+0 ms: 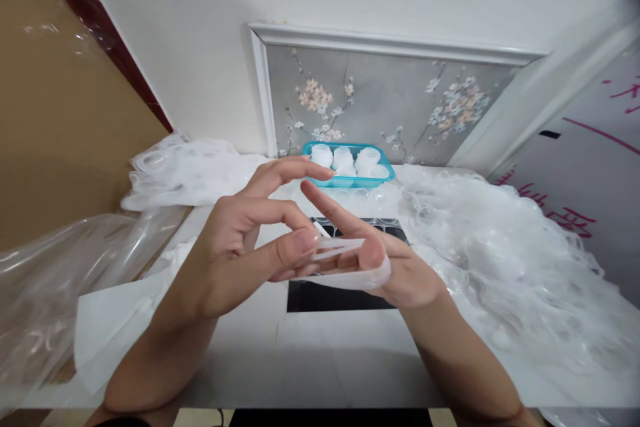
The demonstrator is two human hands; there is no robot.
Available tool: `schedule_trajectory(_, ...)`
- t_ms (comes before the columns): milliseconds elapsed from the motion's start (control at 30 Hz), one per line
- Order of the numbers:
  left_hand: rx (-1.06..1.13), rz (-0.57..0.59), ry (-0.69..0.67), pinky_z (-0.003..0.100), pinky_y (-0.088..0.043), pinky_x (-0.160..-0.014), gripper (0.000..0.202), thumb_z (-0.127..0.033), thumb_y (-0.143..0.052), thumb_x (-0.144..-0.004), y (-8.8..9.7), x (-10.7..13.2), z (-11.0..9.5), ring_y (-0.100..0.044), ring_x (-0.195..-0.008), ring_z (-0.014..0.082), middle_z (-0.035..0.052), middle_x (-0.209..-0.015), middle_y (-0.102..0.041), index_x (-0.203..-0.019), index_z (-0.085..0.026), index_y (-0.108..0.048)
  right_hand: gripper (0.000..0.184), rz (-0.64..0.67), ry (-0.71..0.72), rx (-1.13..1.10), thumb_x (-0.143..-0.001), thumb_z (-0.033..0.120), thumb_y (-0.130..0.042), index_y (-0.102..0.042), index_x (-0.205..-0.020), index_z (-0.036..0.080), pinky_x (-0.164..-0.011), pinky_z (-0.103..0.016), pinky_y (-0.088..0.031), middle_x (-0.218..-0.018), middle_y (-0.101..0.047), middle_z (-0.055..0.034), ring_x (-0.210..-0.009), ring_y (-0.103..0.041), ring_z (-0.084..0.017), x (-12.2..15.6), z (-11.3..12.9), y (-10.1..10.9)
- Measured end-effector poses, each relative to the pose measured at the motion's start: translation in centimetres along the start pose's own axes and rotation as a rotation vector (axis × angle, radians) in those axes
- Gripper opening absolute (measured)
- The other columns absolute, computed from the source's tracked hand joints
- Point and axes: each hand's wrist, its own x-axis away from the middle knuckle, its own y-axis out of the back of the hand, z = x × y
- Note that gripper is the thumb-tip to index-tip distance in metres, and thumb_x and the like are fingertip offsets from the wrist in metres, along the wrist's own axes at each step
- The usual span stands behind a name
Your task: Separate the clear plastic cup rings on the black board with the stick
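Note:
Between my hands, above the table, is a translucent white plastic ring [373,278], drawn out into a long loop. My left hand [240,247] pinches its left end between thumb and forefinger, with the other fingers loosely raised. At the other end, the thumb of my right hand [405,273] sits inside the loop and bears on it. The right index finger points up and to the left; the remaining right fingers are partly hidden behind the ring. Below lies a black sheet [340,299] with pale circle outlines near its far edge, largely covered by my hands.
A blue basket [387,177] with several white stacked, roll-like pieces stands at the back. Many translucent rings are heaped [500,267] on the right, with another white pile [190,177] at back left. Clear plastic film [65,280] and cardboard [60,120] border the left side.

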Motion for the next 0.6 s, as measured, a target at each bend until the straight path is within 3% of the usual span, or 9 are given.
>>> schedule_trajectory(167,-0.055,0.018,-0.002,0.044,-0.03,-0.113,0.021,-0.025,-0.061,-0.083,0.1,0.08,-0.02,-0.042,-0.129,0.0254,-0.0032,-0.122,-0.059,-0.063,-0.024,-0.066,0.079,-0.037,0.01,0.057,-0.087,0.06,-0.046,-0.003,-0.148,0.035,-0.108,-0.048,-0.036,-0.118,-0.067,-0.0023,-0.118,-0.058,-0.021,0.04,0.04,0.03)
schedule_trajectory(367,-0.185,0.17,0.001,0.046,-0.032,-0.113,0.013,-0.027,-0.06,-0.085,0.26,-0.01,-0.07,-0.038,-0.132,0.0278,-0.0033,-0.135,-0.051,-0.079,-0.028,-0.072,0.083,-0.093,0.026,0.089,-0.087,0.056,-0.05,-0.004,-0.149,0.028,-0.107,-0.041,-0.038,-0.121,-0.065,-0.005,-0.121,-0.056,-0.019,0.24,-0.15,0.33)
schedule_trajectory(500,-0.258,0.093,-0.065,0.047,-0.031,-0.114,0.009,-0.029,-0.062,-0.084,0.47,0.21,0.01,-0.038,-0.132,0.0265,-0.0048,-0.135,-0.05,-0.083,-0.03,-0.071,0.09,-0.055,0.064,0.06,-0.085,0.057,-0.053,0.004,-0.149,0.03,-0.106,-0.044,-0.038,-0.119,-0.065,-0.0053,-0.118,-0.057,-0.021,-0.04,-0.25,0.42)
schedule_trajectory(600,-0.324,0.016,-0.111,0.048,-0.026,-0.116,0.009,-0.036,-0.063,-0.082,0.79,0.51,-0.07,-0.032,-0.135,0.0272,-0.0072,-0.14,-0.045,-0.082,-0.028,-0.068,0.103,-0.042,0.116,0.123,-0.078,0.058,-0.062,0.011,-0.147,0.035,-0.094,-0.044,-0.048,-0.117,-0.066,-0.004,-0.106,-0.064,-0.021,-0.28,-0.29,0.65)
